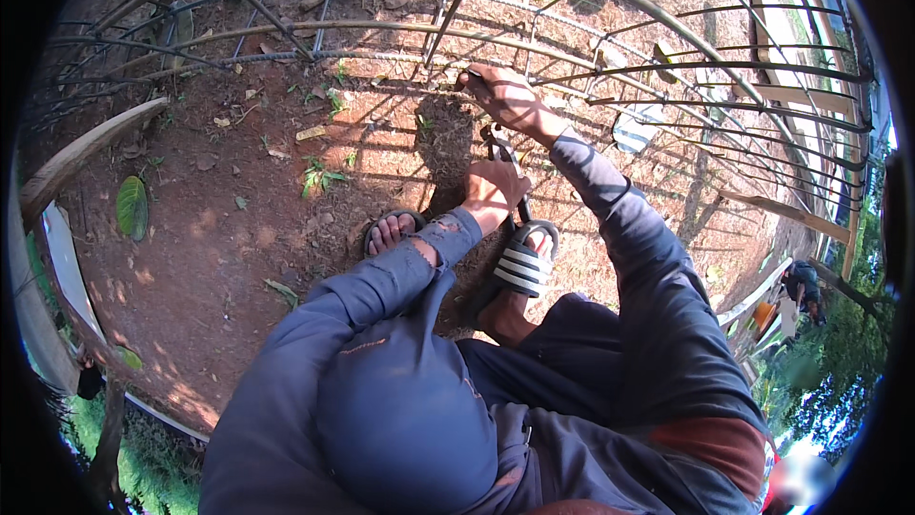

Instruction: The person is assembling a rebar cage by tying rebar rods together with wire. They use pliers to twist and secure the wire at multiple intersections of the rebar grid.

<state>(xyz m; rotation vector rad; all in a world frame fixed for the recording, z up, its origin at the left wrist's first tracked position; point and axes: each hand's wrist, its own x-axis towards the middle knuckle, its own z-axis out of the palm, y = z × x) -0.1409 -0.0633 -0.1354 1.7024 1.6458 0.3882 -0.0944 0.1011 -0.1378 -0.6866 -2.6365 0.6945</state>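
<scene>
Left hand (493, 189), frame centre, grips pliers (497, 143). Right hand (516, 101), upper centre, beside rebar cage (462, 2); hold unclear. Keep fingertips clear of jaws.

A dark blue-grey long-sleeved top (658, 267) is worn, torn at the left forearm. The right sandal (522, 270) is striped in white, and dark trousers (572, 353) are worn.

The left grip (495, 193) partly hides a dark tool (498, 146).
</scene>
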